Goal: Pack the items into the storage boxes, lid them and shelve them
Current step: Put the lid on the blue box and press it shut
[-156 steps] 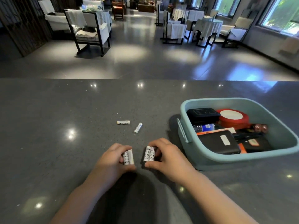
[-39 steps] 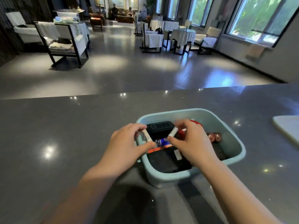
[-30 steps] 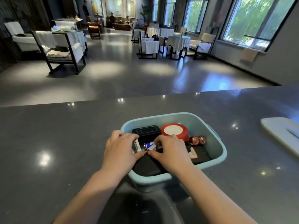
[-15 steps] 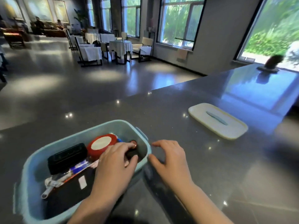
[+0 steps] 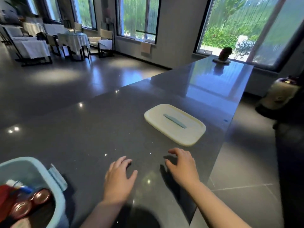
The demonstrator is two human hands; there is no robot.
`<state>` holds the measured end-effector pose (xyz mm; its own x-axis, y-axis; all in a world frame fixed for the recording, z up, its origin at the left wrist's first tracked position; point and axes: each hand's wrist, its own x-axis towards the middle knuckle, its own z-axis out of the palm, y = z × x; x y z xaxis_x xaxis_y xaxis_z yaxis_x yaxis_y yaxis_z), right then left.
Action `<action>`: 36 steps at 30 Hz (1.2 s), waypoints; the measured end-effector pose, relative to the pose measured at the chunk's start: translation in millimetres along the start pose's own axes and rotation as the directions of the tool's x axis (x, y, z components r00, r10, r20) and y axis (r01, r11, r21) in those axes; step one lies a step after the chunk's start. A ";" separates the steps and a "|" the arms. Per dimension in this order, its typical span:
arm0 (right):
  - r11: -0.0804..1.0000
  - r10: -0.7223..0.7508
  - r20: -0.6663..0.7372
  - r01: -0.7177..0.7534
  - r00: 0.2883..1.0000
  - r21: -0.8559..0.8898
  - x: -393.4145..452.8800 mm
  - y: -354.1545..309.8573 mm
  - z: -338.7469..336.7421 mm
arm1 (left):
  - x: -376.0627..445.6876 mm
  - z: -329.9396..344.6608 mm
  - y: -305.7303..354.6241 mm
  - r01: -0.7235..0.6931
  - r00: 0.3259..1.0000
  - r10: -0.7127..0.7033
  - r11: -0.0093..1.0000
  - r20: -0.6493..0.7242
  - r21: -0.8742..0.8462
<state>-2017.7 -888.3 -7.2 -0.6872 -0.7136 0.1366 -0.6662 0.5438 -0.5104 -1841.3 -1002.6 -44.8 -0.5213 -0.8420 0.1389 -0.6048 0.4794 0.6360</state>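
A light blue storage box (image 5: pixel 54 183) sits at the bottom left on the dark counter (image 5: pixel 92 129), holding red round items and other blurred things. Its cream lid (image 5: pixel 175 124) with a blue handle strip lies flat on the counter to the right, near the counter's end. My left hand (image 5: pixel 119 180) hovers over the counter right of the box, fingers relaxed and empty. My right hand (image 5: pixel 184 167) is stretched out farther right, just short of the lid, fingers loosely bent and holding nothing.
The counter ends in a drop to the tiled floor (image 5: pixel 246 170) just right of the lid. A small dark ornament (image 5: pixel 224 54) stands at the counter's far end. Covered tables and chairs (image 5: pixel 49 41) fill the room beyond.
My view has swung right, putting the box at the bottom left. Both hands left the box and moved right over the counter toward the lid; the batteries are no longer in them.
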 end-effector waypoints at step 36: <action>0.949 0.129 -0.041 -0.135 0.991 -0.283 196.0 51.1 32.5 | 50.7 24.8 -13.3 0.040 0.999 -0.039 0.998 -0.018 0.046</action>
<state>-2177.0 -1014.6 -34.1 -0.7785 -0.6188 0.1047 -0.6218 0.7379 -0.2626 -1874.6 -1045.6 -65.0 -0.4864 -0.8644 0.1276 -0.6521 0.4563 0.6054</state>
